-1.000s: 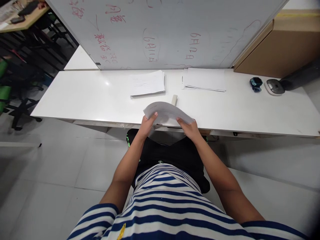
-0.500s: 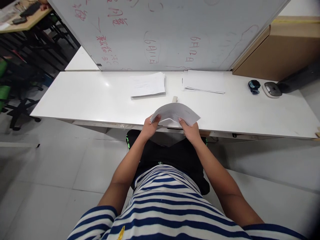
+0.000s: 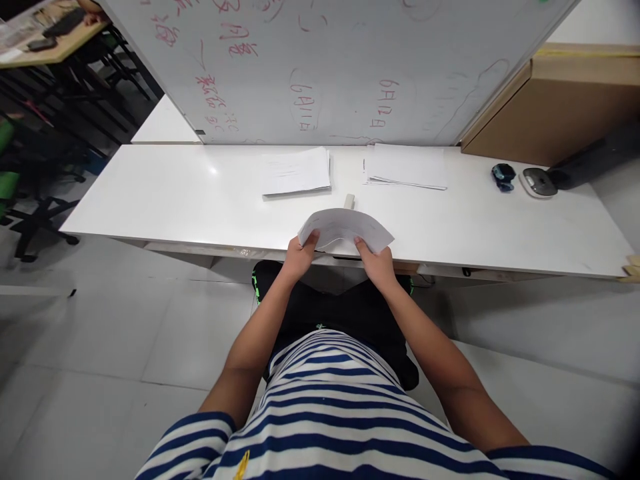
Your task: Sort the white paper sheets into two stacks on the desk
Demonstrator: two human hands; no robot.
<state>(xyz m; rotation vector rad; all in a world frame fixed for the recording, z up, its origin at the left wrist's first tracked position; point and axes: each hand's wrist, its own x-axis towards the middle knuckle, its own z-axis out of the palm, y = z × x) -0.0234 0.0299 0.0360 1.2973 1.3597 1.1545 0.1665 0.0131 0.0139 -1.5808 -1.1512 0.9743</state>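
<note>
A sheet of paper (image 3: pixel 345 225), bowed into an arch, is held up at the desk's front edge; whether it is one sheet or a few I cannot tell. My left hand (image 3: pixel 301 257) grips its left end, thumb on the near face. On the right end, my right hand (image 3: pixel 376 261) pinches it the same way. Fingers behind the paper are hidden. Just beyond it lies a small whitish block (image 3: pixel 349 201), partly covered by the paper. Farther back are a stack of printed paper (image 3: pixel 297 171) to the left and a looser paper pile (image 3: pixel 406 165) to the right.
The long white desk (image 3: pixel 200 200) runs across in front of me. Behind it stands a whiteboard (image 3: pixel 345 60) with red writing. To the right are a dark watch (image 3: pixel 503 177), a grey-and-white device (image 3: pixel 538 182) and a cardboard box (image 3: pixel 575 110).
Both hands keep their grip on the bowed paper. Its right end sits slightly farther left and lower. The whole view has shifted a little; the paper stacks stay in place.
</note>
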